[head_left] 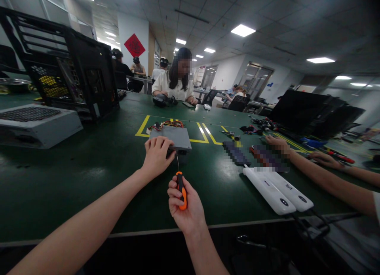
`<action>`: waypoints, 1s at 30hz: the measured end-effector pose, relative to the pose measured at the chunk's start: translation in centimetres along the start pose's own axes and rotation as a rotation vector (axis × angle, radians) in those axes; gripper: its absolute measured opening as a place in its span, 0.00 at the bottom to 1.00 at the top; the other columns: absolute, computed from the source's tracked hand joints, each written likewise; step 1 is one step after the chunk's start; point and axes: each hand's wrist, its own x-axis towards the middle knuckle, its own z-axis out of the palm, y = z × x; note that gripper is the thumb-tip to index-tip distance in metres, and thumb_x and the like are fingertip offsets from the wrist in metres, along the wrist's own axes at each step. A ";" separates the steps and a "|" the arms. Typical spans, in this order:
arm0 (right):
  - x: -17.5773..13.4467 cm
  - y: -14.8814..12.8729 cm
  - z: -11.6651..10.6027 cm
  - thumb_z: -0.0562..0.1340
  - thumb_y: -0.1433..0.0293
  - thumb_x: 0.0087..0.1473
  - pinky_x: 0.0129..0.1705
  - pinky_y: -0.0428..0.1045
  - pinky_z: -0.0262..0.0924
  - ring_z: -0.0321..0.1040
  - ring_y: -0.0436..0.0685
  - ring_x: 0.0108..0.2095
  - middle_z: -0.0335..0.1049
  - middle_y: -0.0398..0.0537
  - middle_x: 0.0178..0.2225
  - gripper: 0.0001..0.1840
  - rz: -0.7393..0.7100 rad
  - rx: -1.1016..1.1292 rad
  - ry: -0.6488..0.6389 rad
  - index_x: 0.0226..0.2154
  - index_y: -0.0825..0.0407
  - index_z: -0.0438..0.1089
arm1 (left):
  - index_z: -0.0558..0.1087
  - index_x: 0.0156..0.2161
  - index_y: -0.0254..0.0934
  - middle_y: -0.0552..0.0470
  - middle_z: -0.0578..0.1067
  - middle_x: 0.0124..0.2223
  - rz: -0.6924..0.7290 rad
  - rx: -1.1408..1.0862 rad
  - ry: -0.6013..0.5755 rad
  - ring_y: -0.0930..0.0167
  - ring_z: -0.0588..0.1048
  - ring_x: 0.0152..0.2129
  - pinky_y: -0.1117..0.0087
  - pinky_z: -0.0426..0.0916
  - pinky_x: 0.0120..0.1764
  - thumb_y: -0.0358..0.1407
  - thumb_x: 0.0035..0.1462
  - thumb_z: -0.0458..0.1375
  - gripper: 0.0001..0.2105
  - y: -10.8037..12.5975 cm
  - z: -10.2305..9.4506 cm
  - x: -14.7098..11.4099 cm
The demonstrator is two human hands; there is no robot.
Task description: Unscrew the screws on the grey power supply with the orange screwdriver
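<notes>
Black computer case (pixel 86 57) near a vented grey box (pixel 57 126), red wall diamond (pixel 134 45) beyond.

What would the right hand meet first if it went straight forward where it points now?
Probably the near side of the grey metal box, led by the screwdriver in the right hand; whether its tip touches is unclear.

Ceiling panels (pixel 243 30) glare white above and beyond the fingers (pixel 160 142); the table (pixel 113 176) around them lies dim. Far right of them, the view stretches and blurs.
</notes>
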 end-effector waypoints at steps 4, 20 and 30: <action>0.0 0.1 0.3 0.47 0.67 0.60 0.11 0.34 0.43 0.48 0.39 0.16 0.57 0.42 0.24 0.15 -0.010 -0.014 0.024 0.35 0.60 0.62 | 0.66 0.41 0.40 0.46 0.66 0.44 -0.001 0.002 -0.007 0.62 0.62 0.43 0.58 0.52 0.44 0.36 0.51 0.54 0.10 0.0 0.0 0.0; -0.2 0.0 0.4 0.50 0.69 0.59 0.11 0.34 0.43 0.47 0.39 0.15 0.55 0.39 0.22 0.12 -0.024 0.042 -0.006 0.32 0.60 0.63 | 0.66 0.41 0.40 0.46 0.66 0.44 0.002 0.009 -0.007 0.61 0.62 0.42 0.58 0.52 0.43 0.37 0.51 0.54 0.10 0.0 -0.1 0.0; -2.8 -1.3 -0.4 0.53 0.70 0.56 0.11 0.35 0.42 0.46 0.39 0.15 0.54 0.37 0.20 0.08 -0.145 -0.106 -0.039 0.30 0.58 0.63 | 0.67 0.42 0.41 0.47 0.67 0.44 0.031 -0.003 0.028 0.63 0.63 0.43 0.58 0.52 0.45 0.37 0.55 0.51 0.10 -0.1 -1.1 0.0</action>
